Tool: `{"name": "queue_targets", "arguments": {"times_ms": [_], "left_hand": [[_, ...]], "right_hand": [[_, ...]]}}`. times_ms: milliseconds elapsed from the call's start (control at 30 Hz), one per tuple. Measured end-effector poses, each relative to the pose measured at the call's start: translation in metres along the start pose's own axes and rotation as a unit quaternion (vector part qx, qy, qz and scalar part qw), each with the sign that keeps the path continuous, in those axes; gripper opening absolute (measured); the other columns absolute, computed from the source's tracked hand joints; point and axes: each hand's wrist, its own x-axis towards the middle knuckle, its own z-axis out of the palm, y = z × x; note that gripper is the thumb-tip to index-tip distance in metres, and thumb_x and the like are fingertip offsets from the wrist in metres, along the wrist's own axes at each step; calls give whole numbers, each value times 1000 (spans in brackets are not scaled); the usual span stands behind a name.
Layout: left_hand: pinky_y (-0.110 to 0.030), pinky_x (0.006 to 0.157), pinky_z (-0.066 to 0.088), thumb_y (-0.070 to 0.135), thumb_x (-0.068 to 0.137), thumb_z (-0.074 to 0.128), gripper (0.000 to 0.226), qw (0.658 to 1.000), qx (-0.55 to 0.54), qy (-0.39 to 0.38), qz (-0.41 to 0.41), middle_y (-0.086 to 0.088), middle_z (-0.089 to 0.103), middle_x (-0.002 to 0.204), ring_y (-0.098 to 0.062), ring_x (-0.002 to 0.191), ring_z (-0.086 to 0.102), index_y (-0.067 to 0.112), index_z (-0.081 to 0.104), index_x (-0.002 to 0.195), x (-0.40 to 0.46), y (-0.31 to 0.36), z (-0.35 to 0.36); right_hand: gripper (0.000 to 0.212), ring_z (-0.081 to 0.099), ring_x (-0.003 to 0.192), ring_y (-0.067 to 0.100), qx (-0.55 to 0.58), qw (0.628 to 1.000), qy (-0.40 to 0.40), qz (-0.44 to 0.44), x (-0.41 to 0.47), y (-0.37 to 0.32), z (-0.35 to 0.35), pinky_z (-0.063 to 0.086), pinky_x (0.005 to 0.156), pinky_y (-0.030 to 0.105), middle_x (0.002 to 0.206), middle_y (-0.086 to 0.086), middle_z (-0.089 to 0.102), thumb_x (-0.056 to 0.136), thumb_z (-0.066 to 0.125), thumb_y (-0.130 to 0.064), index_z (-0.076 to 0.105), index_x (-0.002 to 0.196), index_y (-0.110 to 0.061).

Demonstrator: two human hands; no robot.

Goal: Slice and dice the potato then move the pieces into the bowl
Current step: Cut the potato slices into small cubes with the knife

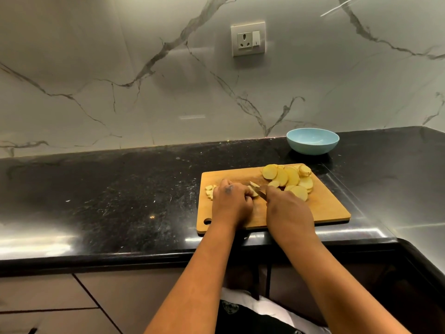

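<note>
Left hand [232, 201] curls fingers over potato pieces [252, 189] mid-board [325, 208]; right hand [286, 208] grips the knife [261, 192]; slices [289, 178] heaped at the board's far right corner.

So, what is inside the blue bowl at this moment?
The blue bowl looks empty: no potato pieces in the part that shows. Its near wall hides some of the bottom.

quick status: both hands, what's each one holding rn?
Left hand: fingers curled, grip on the potato pieces being diced on the cutting board.
Right hand: closed grip on the knife.
</note>
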Motion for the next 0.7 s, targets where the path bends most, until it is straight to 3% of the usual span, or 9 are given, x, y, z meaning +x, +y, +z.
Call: {"name": "queue_targets", "arguments": {"times_ms": [167,367,567,700], "left_hand": [[-39,96,33,21,90,52,29,1000,-12,-3,-6,6,70,113,-19,112,44,26,74,107,2,-2,2],[-38,98,32,21,90,52,29,1000,-7,-8,-4,6,69,115,-21,115,43,28,74,107,2,-1,1],[-38,95,33,18,89,51,30,1000,5,-8,-6,5,69,115,-24,113,44,28,75,105,0,2,-2],[-41,98,31,23,91,48,31,999,29,-34,-3,8,65,121,-24,116,42,30,72,108,-2,0,-5]], "right_hand": [[17,47,68,15,12,1000,7,3,-3,2,-1,37,60,25,81,-3,47,100,40,-13,53,110,-21],[12,52,70,15,23,1000,2,-3,1,4,1,42,61,26,80,-3,51,101,43,-15,53,103,-21],[22,60,84,20,6,1000,-23,-14,8,-8,1,40,62,27,102,6,63,100,38,-10,55,113,-17],[24,55,80,18,-18,995,-95,-14,15,-10,-15,45,65,27,100,7,60,97,48,-7,60,116,-16]]}}
